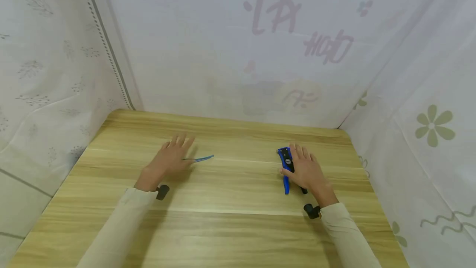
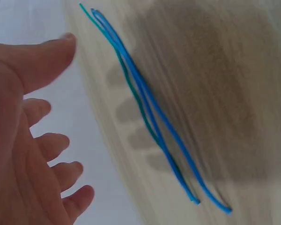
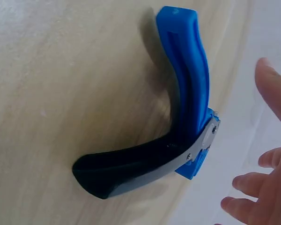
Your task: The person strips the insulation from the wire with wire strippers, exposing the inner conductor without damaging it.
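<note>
Thin wires (image 2: pixel 143 93), two blue and one green, lie loosely together on the table. In the head view the wires (image 1: pixel 203 159) stick out to the right from under my left hand (image 1: pixel 172 157), which hovers over the table with its fingers spread. A blue and black wire stripper (image 1: pixel 285 162) lies on the right half of the table. Its blue handle and black handle (image 3: pixel 126 166) spread apart in the right wrist view. Just above it is my right hand (image 1: pixel 306 171), fingers extended and holding nothing. Part of the tool is hidden behind that hand.
The wood-grain table (image 1: pixel 223 235) fills the lower view. White printed cloth (image 1: pixel 193 44) hangs along its back, left and right sides. Small black wrist cameras are strapped at both sleeves. Pale floor tiles (image 1: pixel 22 202) show at the left.
</note>
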The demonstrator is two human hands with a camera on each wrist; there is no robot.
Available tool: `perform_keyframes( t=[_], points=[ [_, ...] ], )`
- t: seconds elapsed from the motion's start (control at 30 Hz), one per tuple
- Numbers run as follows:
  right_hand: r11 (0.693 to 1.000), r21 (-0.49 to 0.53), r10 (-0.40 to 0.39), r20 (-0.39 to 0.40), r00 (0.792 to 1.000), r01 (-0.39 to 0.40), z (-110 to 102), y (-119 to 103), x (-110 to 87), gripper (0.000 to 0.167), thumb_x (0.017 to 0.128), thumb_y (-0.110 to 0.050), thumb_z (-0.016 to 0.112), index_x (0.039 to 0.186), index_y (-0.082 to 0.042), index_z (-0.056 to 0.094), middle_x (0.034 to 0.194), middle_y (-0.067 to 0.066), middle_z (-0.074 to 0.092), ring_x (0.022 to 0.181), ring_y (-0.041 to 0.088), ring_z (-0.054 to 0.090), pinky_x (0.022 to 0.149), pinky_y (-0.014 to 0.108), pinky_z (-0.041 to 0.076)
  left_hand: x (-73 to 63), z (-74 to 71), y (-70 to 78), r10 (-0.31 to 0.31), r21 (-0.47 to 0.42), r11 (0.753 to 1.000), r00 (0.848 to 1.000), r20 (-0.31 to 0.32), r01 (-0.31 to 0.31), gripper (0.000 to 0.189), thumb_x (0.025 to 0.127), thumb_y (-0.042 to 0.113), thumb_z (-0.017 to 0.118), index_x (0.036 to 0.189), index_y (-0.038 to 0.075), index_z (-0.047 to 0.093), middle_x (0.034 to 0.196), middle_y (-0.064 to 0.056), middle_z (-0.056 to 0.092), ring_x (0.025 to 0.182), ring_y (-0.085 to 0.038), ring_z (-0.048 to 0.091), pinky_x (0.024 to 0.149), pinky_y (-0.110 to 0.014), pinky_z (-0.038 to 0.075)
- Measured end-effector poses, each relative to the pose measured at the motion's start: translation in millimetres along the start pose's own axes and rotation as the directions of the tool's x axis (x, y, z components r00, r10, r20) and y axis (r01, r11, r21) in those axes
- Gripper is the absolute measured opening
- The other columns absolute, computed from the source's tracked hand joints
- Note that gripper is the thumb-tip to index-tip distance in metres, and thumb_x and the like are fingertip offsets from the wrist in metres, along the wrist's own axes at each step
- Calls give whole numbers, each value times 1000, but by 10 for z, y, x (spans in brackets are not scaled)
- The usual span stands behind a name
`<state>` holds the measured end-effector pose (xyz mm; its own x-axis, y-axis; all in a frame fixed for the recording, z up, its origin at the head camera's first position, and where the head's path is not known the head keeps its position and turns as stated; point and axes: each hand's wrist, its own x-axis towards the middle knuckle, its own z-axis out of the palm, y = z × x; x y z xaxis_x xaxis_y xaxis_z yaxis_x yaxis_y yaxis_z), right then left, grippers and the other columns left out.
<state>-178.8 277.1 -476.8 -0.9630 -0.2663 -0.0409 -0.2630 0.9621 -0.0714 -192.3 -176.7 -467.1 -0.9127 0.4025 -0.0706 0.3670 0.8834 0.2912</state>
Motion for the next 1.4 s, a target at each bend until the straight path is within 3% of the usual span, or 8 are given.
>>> perform_keyframes(
  t=[0.33, 0.57, 0.83, 0.9, 1.0, 1.07, 1.17, 1.4],
  points=[
    [998, -43, 44, 52, 998, -42, 36, -32, -74, 112, 80, -73, 64, 155, 0, 25, 152, 31, 35, 136, 48, 38, 101, 64, 40, -16, 179, -17, -25, -63, 998, 998, 57, 29, 68, 100, 28, 59, 155, 3, 28, 158, -31, 21, 144, -54, 17, 111, -68, 23],
    [995, -28, 94, 79, 992, -92, 24, -65, -93, 112, 81, -76, 60, 155, 0, 24, 150, 30, 39, 130, 50, 45, 92, 64, 46, -2, 207, -6, -14, -45, 999, 998, 53, 16, 59, 101, 25, 56, 151, 1, 36, 155, -30, 30, 142, -52, 25, 109, -67, 28],
    [987, -48, 156, 113, 981, -152, 23, -58, -102, 111, 82, -80, 52, 154, 0, 26, 140, 27, 52, 100, 42, 65, 60, 47, 53, 63, 251, -31, 0, -7, 1000, 998, 55, 0, 49, 100, 24, 58, 140, -4, 50, 148, -30, 42, 137, -52, 35, 103, -66, 37],
    [984, -55, 175, 116, 978, -170, 35, -58, -97, 112, 82, -81, 51, 154, 1, 26, 134, 26, 56, 94, 42, 66, 58, 46, 52, 86, 262, -36, 11, 16, 1000, 1000, 28, -12, 44, 98, 24, 61, 133, -3, 56, 142, -28, 49, 131, -49, 43, 98, -64, 42],
    [977, -63, 208, 122, 971, -201, 51, -63, -93, 113, 82, -82, 50, 154, 1, 27, 125, 26, 61, 90, 42, 65, 60, 49, 52, 124, 258, -25, 31, 42, 999, 999, -15, -30, 30, 96, 22, 63, 116, 0, 65, 119, -19, 63, 109, -40, 57, 83, -56, 50],
    [974, -64, 226, 132, 965, -219, 66, -70, -99, 113, 81, -82, 50, 153, 2, 28, 122, 26, 61, 87, 42, 64, 61, 50, 51, 141, 249, -13, 41, 44, 998, 999, -33, -40, 20, 94, 20, 64, 106, 3, 67, 103, -11, 64, 96, -33, 59, 75, -50, 51],
    [970, -62, 241, 146, 960, -234, 90, -79, -107, 112, 81, -83, 50, 151, 2, 30, 122, 27, 59, 84, 41, 63, 62, 50, 51, 155, 219, 9, 48, 18, 999, 998, -46, -47, 8, 93, 13, 62, 92, 7, 68, 87, -4, 61, 79, -23, 58, 66, -39, 50],
    [967, -51, 254, 165, 953, -249, 132, -108, -107, 111, 81, -81, 52, 151, 2, 31, 126, 30, 55, 82, 41, 64, 61, 49, 52, 180, 160, 59, 31, -21, 999, 999, -42, -32, 15, 89, 3, 59, 77, 9, 65, 71, -1, 53, 61, -15, 44, 52, -26, 40]
  ],
)
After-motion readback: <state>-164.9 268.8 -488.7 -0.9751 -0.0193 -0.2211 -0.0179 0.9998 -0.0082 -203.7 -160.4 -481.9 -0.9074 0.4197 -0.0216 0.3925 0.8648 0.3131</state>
